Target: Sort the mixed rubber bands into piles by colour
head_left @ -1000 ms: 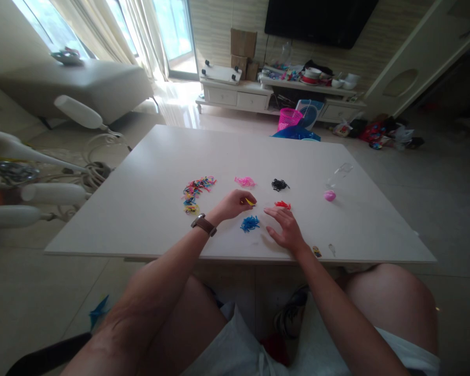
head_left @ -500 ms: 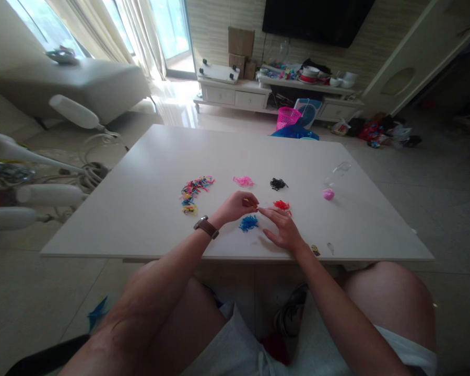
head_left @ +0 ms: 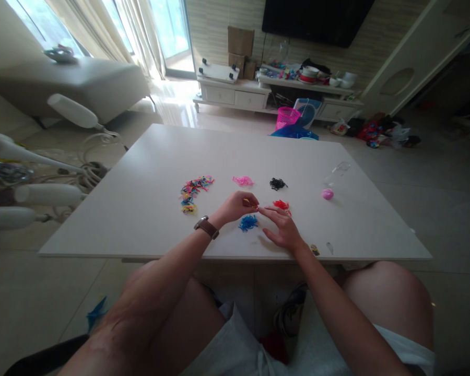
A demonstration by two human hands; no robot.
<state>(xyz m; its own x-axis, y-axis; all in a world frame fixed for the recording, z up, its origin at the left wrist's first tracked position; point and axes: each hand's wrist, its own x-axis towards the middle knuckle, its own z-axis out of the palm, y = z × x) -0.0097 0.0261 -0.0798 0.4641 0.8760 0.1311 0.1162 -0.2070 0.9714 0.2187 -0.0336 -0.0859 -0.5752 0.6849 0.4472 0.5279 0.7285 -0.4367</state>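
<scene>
My left hand [head_left: 238, 206], a watch [head_left: 207, 226] on its wrist, is pinched closed above the white table [head_left: 172, 156]. What it holds is too small to make out; a yellowish speck shows at the fingers. Its fingertips meet those of my right hand [head_left: 281, 228], whose fingers are stretched out and thumb apart. A heap of small blue bands [head_left: 248, 223] lies just below the left fingers. Red bands [head_left: 282, 205] sit beyond the right hand and are partly covered by it. Farther back are a pink heap [head_left: 243, 180] and a black heap [head_left: 278, 184].
Mixed-colour bands [head_left: 196, 187] form a curved heap on the left. To the right lie a pink round object [head_left: 328, 194] and a clear plastic piece [head_left: 340, 168]. Near the front edge are a small yellow figure [head_left: 315, 250] and a small clear piece [head_left: 329, 247].
Both hands stay in almost the same place, fingertips still together. The whole view has shifted very slightly; the heaps have not visibly changed.
</scene>
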